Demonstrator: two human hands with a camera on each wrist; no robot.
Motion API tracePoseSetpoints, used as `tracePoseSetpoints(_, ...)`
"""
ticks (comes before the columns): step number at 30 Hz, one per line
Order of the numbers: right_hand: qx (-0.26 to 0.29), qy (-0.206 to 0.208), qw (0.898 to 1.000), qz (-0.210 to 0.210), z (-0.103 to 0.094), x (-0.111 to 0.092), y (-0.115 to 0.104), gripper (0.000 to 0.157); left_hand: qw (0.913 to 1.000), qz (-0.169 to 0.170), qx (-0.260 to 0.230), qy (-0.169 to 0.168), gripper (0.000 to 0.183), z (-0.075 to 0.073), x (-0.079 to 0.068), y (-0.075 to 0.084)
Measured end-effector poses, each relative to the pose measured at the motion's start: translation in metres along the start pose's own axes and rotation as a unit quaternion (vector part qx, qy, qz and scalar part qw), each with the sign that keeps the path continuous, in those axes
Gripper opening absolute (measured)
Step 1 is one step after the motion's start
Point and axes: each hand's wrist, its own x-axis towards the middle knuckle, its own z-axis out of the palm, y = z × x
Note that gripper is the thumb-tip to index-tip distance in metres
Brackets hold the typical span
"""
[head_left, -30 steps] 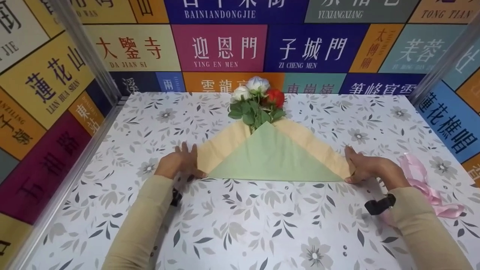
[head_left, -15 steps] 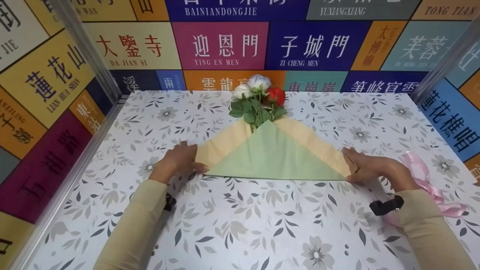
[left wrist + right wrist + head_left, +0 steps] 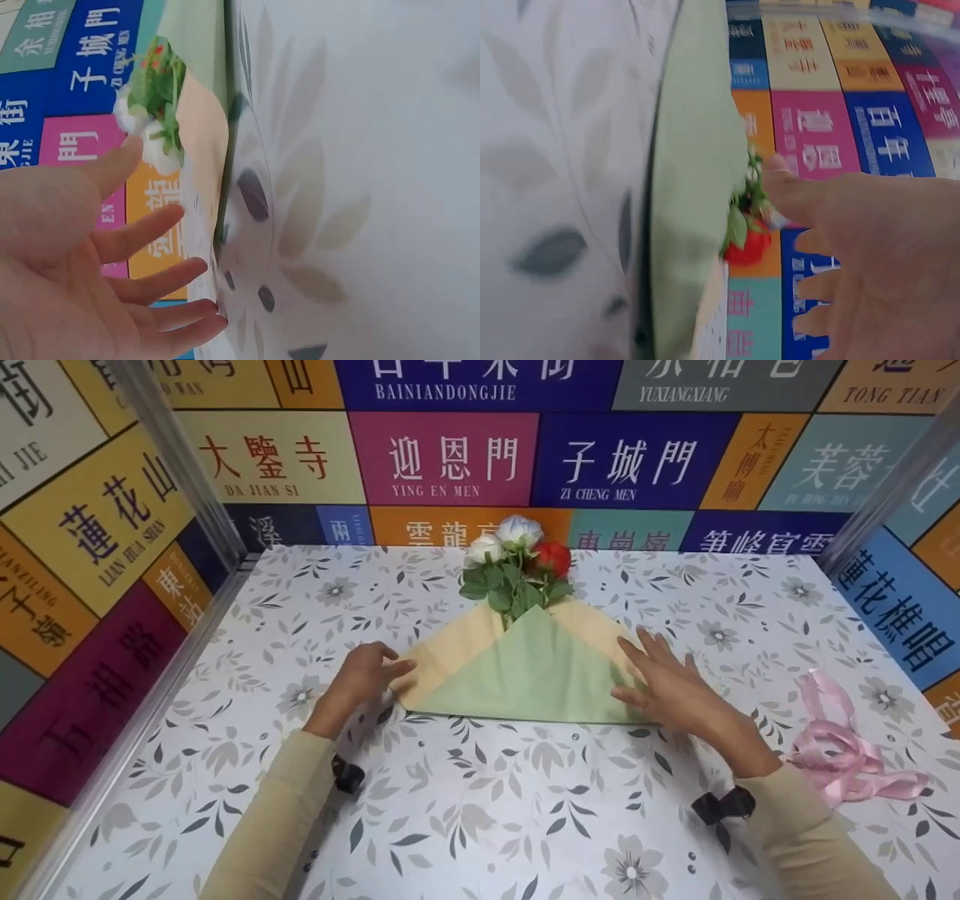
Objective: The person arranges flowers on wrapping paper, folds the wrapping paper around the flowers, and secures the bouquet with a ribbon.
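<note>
A folded sheet of wrapping paper [image 3: 525,675], green in front with peach borders, lies on the table. Out of its top come roses [image 3: 517,532]: white, pale blue-white and red, with green leaves. My left hand [image 3: 365,679] is at the paper's left corner, thumb over the peach edge; in the left wrist view its fingers are spread and relaxed, holding nothing. My right hand [image 3: 671,686] hovers over the paper's right part with fingers spread, covering the right corner. The rose stems are hidden inside the paper.
A loose pink ribbon [image 3: 847,761] lies on the right side of the table, near the right sleeve. The table [image 3: 480,825] has a leaf-patterned white cover. Colourful lettered panels [image 3: 442,457] stand behind and at both sides.
My right hand has let go of the paper's right corner and moved left over the paper. The left hand has loosened at the left corner. The roses have stayed in place.
</note>
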Motion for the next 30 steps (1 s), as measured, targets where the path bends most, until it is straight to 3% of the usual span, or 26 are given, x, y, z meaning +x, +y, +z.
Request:
tracePoseSetpoints(5, -0.039, 0.036, 0.998, -0.039, 0.022, 0.011, -0.022, 0.079, 0.9978, -0.008, 0.054, 0.039, 0.054, 0.008, -0.003, 0.005)
tracePoseSetpoints(9, -0.035, 0.022, 0.998, -0.053, 0.035, 0.021, -0.038, 0.079, 0.9943, -0.032, 0.089, 0.048, 0.047, 0.016, -0.006, 0.009)
tracePoseSetpoints(18, 0.002, -0.021, 0.997, -0.076, 0.054, 0.042, -0.071, 0.077, 0.9893, -0.081, 0.106, 0.060, 0.056, 0.021, -0.007, 0.016)
tracePoseSetpoints(24, 0.001, -0.093, 0.994, -0.054, 0.059, 0.048, -0.078, 0.083, 0.9927, -0.089, 0.062, 0.053, 0.036, 0.018, -0.008, 0.018)
tracePoseSetpoints(30, -0.004, -0.106, 0.993, -0.051, 0.063, 0.050, -0.078, 0.084, 0.9954, -0.080, -0.018, 0.050, 0.036, 0.010, -0.007, 0.019)
